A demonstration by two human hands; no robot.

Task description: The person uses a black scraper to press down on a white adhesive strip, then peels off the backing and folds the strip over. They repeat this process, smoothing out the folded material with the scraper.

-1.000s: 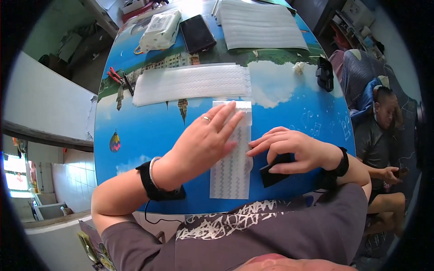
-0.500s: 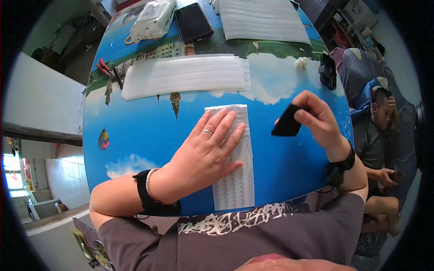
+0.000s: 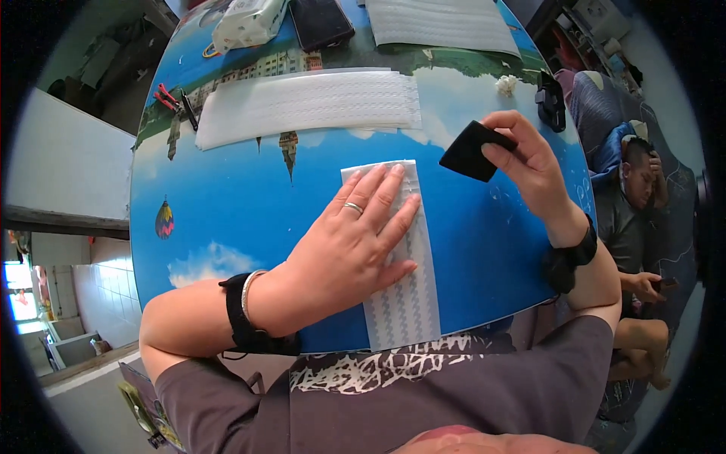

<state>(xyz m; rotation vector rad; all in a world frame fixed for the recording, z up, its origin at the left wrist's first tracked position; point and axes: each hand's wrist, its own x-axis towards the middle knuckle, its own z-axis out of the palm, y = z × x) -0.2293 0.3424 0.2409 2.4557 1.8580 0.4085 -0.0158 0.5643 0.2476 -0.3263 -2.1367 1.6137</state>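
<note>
My left hand [image 3: 352,234] lies flat on a white strip sheet [image 3: 404,310] with rows of grey wavy marks, fingers stretched toward its far end. The sheet runs lengthwise from the table's near edge toward the middle. Pinched between thumb and fingers of my right hand [image 3: 525,155] is a flat black square piece [image 3: 470,151], held above the table to the right of the sheet. I cannot tell what the black piece is made of. Beyond my left hand lies a stack of similar white strips [image 3: 310,106], set crosswise.
Red-handled pliers [image 3: 164,97] and a black pen [image 3: 189,111] lie left of the stack. Farther back are a white soft pack [image 3: 249,24], a dark phone [image 3: 321,24] and more white sheets [image 3: 439,24]. A black device [image 3: 550,102] sits right; another person [image 3: 631,197] sits beyond.
My right hand has lifted the black piece away from me and turned it, so more of its face shows. My left hand stays on the strip sheet, whose near end has shifted slightly right.
</note>
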